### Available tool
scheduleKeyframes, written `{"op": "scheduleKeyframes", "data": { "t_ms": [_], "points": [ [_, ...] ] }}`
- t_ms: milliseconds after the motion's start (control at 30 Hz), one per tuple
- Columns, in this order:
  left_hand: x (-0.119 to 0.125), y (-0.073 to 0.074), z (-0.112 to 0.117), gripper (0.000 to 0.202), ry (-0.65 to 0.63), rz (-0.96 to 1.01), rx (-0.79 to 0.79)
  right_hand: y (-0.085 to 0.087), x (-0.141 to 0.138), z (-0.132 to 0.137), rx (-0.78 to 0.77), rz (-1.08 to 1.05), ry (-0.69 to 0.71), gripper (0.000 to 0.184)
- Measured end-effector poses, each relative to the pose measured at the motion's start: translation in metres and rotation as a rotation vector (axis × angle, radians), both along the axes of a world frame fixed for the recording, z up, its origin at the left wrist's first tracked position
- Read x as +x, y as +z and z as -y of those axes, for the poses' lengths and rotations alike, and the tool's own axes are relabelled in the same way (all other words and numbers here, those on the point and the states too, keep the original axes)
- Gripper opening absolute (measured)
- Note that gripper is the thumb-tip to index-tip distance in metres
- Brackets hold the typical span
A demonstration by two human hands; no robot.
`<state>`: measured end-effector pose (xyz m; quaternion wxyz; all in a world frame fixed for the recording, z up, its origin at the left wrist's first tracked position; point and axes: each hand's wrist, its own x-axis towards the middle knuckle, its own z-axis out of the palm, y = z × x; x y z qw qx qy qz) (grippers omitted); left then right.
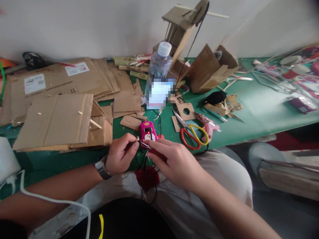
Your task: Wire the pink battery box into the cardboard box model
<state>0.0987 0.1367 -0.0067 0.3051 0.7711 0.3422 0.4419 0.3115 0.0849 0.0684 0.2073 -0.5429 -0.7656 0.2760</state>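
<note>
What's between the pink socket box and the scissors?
Head view: a black cord, then a narrow cardboard strip beside the scissors; nearer the right hand, a small red piece.

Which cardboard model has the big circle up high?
The tall one behind the bottle: a round disc is at its top. The open box to its right and the low box at left show none.

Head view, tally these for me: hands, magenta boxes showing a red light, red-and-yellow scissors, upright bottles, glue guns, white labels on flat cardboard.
Hands: 2
Magenta box: 1
Red-and-yellow scissors: 1
Upright bottle: 1
Glue gun: 1
White labels: 2
Total: 8
</note>
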Motion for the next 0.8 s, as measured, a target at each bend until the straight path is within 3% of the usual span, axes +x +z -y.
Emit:
{"op": "scheduleKeyframes", "data": {
  "t_ms": [567, 667, 800],
  "points": [
    [-0.003, -0.005, 0.0, 0.012, -0.032, 0.008, -0.054, 0.0, 0.001, -0.002, -0.021, -0.019, 0.005, 0.032],
    [-0.004, -0.01, 0.0, 0.012, -0.071, 0.081, -0.159, 0.004, 0.0, -0.003, -0.069, -0.077, -0.006, 0.028],
    [0.001, -0.012, 0.0, 0.022, -0.118, 0.37, -0.421, 0.009, 0.001, -0.006, -0.14, -0.154, -0.007, 0.02]
  ]
}}
